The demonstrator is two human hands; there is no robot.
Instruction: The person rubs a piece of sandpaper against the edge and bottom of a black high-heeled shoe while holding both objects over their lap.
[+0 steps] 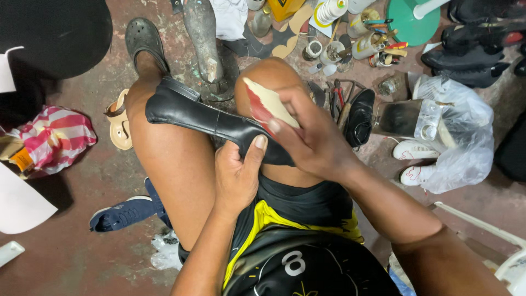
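A black leather boot point(186, 112) lies across my lap, its shaft pointing left over my left thigh. My left hand point(238, 175) grips the boot's foot part from below, thumb up against the leather. My right hand point(315, 140) presses a thin cream and red insole-shaped piece point(268, 104) onto the boot near my right knee, fingers spread over it.
A metal shoe last stand point(205, 49) rises between my feet. Tins, glue pots and hand tools point(350, 49) crowd the floor ahead. A black shoe point(360, 118), a plastic bag with white shoes point(449, 142), a blue sneaker point(123, 214) and a tan sandal point(119, 123) lie around.
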